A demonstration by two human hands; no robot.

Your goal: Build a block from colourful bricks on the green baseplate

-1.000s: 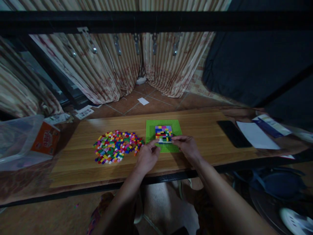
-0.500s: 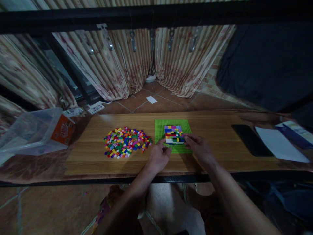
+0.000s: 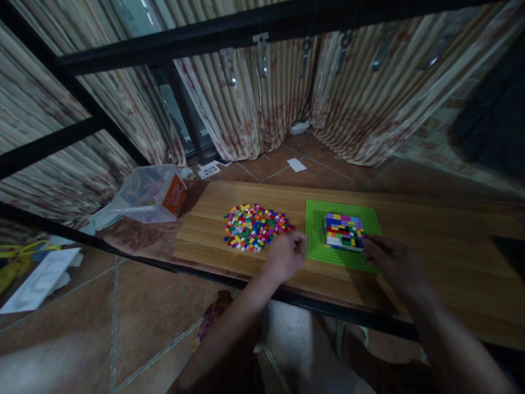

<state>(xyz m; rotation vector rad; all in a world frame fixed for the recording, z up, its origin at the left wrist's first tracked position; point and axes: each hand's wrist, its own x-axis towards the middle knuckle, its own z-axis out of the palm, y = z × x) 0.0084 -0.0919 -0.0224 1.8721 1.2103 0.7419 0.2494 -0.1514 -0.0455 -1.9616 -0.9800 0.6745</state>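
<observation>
A block built of many coloured toy bricks (image 3: 343,231) sits on a green studded baseplate (image 3: 315,210), its upper face uneven, with dark gaps. My right hand (image 3: 389,260) is at the block's right edge, thumb and fingertips pinching its side. My left hand (image 3: 286,256) hovers between the baseplate and a heap of loose toy bricks (image 3: 248,227), close to the heap's right end. Its fingers curl loosely, with a gap to the thumb, and I see nothing between them.
A wooden board (image 3: 205,219) carries the bricks and the baseplate. Left of it stands a clear plastic box (image 3: 143,197) with an orange label. A dark flat object (image 3: 511,249) lies at the far right. Curtains (image 3: 246,109) hang behind a dark metal bar (image 3: 287,22).
My left hand has come away from the brick block and moved left towards the loose bricks. My right hand stays at the block's right edge. The view has turned left.
</observation>
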